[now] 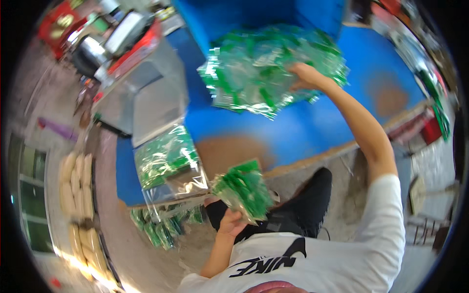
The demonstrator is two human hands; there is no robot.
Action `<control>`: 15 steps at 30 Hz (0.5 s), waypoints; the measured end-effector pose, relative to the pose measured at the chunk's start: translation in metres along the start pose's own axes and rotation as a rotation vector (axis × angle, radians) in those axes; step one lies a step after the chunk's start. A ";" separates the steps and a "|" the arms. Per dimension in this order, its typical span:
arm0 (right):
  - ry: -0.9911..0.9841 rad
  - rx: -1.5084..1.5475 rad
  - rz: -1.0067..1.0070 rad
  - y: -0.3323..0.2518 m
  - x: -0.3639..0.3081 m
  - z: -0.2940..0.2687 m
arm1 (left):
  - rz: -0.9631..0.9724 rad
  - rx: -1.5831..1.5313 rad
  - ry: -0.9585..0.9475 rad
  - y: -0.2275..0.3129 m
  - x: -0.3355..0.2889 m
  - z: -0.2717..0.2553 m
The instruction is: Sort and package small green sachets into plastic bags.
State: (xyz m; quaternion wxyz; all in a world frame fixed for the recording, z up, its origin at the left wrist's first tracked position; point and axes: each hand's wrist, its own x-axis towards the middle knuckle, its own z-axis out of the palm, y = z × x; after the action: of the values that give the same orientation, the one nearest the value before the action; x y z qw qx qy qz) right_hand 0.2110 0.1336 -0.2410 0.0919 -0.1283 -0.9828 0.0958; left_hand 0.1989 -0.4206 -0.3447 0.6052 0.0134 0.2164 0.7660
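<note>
A stack of small green-and-clear plastic packets point(246, 190) is gripped in my left hand point(231, 223), low in front of my body. My right hand point(309, 78) reaches forward over a wide heap of similar shiny packets point(259, 88), its thumb and fingers apart at the surface of the heap. The heap spills from the mouth of a blue bin point(312, 14) lying on the table. Left of my left hand, a large clear bag point(168, 161) with green packets inside lies at the table's near edge. Motion blur hides fine detail.
The blue tabletop point(312, 132) has worn brown patches and a near edge by my legs. A grey-white open box or bag point(159, 100) stands at the left. More green packets point(166, 229) lie low beside the table. Stacked sacks point(77, 185) are farther left.
</note>
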 end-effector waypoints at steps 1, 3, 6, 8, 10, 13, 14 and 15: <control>-0.056 0.047 0.048 0.000 0.000 -0.004 | 0.014 0.006 0.041 -0.002 0.001 0.001; -0.048 0.121 0.124 -0.009 -0.015 -0.016 | -0.046 0.003 0.025 -0.004 0.009 -0.004; 0.090 0.171 0.063 -0.016 -0.028 -0.026 | -0.081 0.002 -0.017 -0.003 0.015 0.005; -0.054 0.226 0.014 -0.017 -0.018 -0.034 | -0.087 0.037 -0.019 0.000 0.018 0.018; -0.027 0.375 0.150 -0.024 -0.010 -0.045 | -0.043 0.042 -0.041 0.001 0.022 0.021; 0.016 0.918 0.343 -0.073 -0.022 -0.066 | -0.015 -0.014 -0.035 -0.008 0.017 0.004; 0.144 1.155 0.423 -0.070 -0.020 -0.052 | -0.023 -0.055 -0.032 -0.009 0.018 0.002; 0.282 1.390 0.505 -0.068 -0.022 -0.037 | -0.029 -0.063 -0.035 -0.012 0.015 0.002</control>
State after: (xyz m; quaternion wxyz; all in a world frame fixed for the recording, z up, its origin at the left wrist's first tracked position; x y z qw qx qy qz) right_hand 0.2236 0.0689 -0.1946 0.2518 -0.2734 -0.6157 0.6948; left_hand 0.2067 -0.4041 -0.3510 0.6200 0.0046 0.1818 0.7632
